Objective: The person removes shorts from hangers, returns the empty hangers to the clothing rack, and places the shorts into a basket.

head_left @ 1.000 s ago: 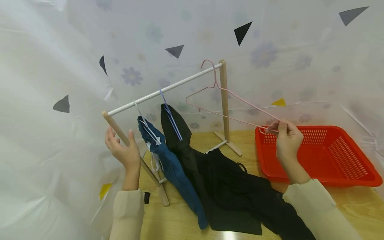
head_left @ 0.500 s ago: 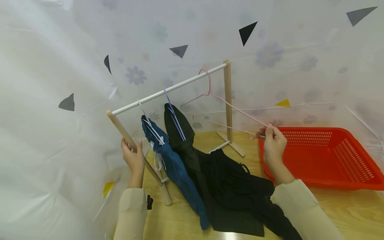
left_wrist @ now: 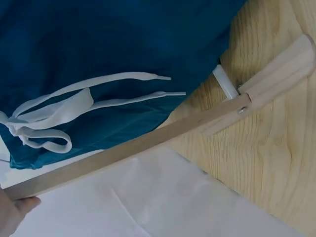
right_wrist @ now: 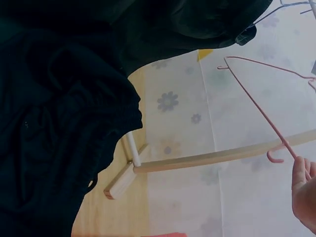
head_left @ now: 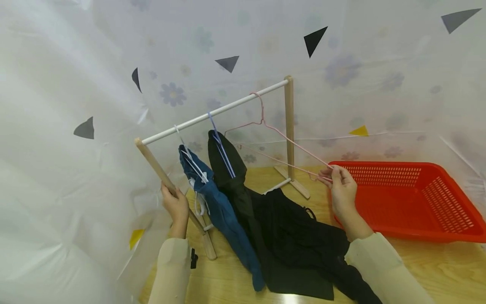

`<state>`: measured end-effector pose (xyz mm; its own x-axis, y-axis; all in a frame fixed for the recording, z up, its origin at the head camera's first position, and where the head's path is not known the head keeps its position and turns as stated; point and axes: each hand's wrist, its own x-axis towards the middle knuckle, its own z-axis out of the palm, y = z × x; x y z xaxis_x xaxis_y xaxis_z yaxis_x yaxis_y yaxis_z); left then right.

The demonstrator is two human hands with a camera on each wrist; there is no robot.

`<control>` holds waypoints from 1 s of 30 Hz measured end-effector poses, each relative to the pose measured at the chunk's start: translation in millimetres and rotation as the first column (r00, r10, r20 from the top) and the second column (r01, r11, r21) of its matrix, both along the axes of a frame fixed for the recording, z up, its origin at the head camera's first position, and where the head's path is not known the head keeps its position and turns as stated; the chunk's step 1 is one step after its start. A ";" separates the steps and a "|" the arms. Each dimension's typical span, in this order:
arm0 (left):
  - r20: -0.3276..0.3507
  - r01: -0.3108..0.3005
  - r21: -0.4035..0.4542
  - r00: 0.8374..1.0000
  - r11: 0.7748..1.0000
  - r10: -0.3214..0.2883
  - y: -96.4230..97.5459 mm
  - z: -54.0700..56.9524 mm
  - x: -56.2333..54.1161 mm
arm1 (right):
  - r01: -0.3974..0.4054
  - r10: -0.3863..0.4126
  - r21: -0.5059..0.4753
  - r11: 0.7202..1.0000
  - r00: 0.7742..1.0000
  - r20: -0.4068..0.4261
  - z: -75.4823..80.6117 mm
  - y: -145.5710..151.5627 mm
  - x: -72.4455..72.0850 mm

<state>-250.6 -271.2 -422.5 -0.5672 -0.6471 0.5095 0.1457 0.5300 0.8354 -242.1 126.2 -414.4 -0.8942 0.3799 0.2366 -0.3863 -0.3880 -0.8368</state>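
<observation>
Head view, we are seeing the blue garment [head_left: 222,217] and olive one [head_left: 233,160] hanging, the black one [head_left: 300,232] lying unhung, the pink hanger [head_left: 263,121] bare at the rail [head_left: 231,105], farther right; left wrist, our left hand [left_wrist: 10,215] is gripping the left post [left_wrist: 123,153]; right wrist, our right hand [right_wrist: 306,195] is pinching the hanger.

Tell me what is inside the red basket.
No item shows in the red basket, only its floor and perforated walls. The right hand and forearm cover some of its left side; I cannot see there.
</observation>
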 end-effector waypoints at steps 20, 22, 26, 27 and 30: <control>-0.034 0.013 -0.074 0.999 0.997 -0.015 -4.3 -3.5 0.3 | 0.418 0.015 0.829 0.372 0.890 -0.456 -62.1 8.7 41.3; -0.041 0.018 -0.073 0.999 0.997 -0.021 -4.8 -3.7 0.0 | 0.312 0.144 0.919 0.240 0.925 -0.352 -79.8 10.1 49.7; -0.036 0.029 -0.075 0.999 0.997 -0.031 -5.5 -3.8 -0.5 | 0.020 0.233 1.000 0.000 0.972 -0.020 -108.5 20.1 64.0; -0.032 0.032 -0.076 0.999 0.997 -0.034 -5.7 -3.7 -0.6 | -0.054 0.228 0.998 -0.042 0.972 0.062 -114.3 23.8 66.6; -0.024 0.033 -0.088 0.999 0.996 -0.036 -6.8 -3.9 -1.0 | -0.249 0.200 0.961 -0.122 0.942 0.269 -130.5 38.1 72.6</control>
